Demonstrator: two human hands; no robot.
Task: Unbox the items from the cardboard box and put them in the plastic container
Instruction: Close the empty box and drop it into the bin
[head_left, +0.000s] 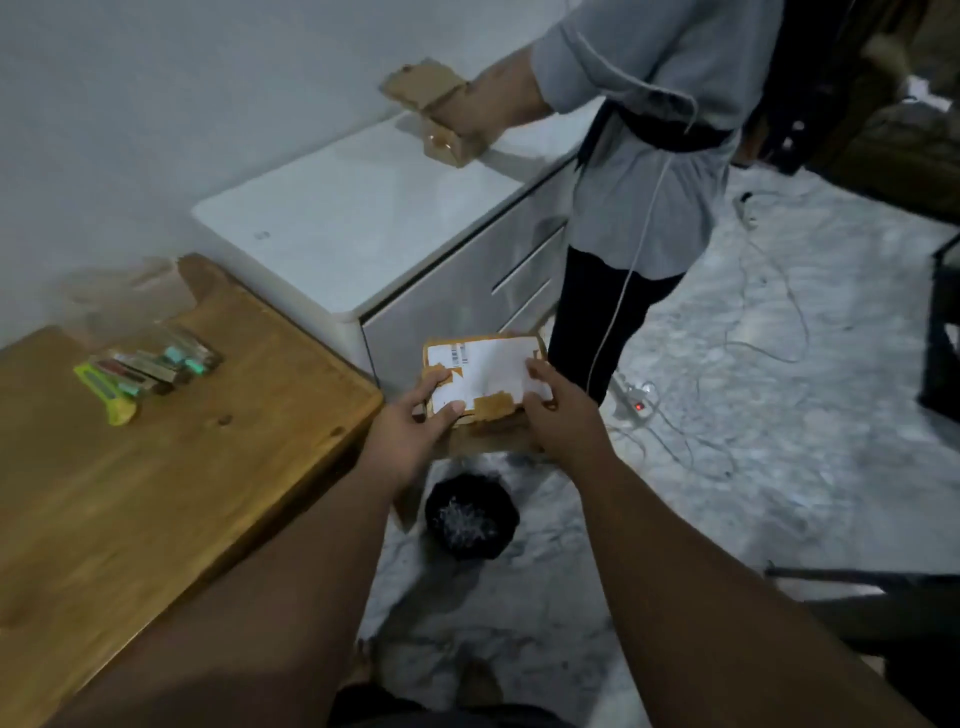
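The brown wooden tabletop (156, 467) occupies the left of the scene. On its far left part stands a clear plastic container (150, 358); inside it lie several small items, one lime green, others teal and dark. Its outline is blurred.

To the right of the tabletop, held in the air above the pale marbled floor (727, 467), is the small brown cardboard box (485, 382) with a white shipping label on its top face. The left hand (415, 431) grips the box at its near left corner, thumb pressed on the label, the other fingers curled under the edge. The right hand (558, 410) grips the right side, fingers close together and laid over the top face.

Below the box, on the floor, stands a black round bin (470, 517).

Farther off stands a white drawer cabinet (374, 228). At the far right, a second person in a grey shirt (654, 130) holds another piece of brown cardboard (441, 114) over the cabinet top.
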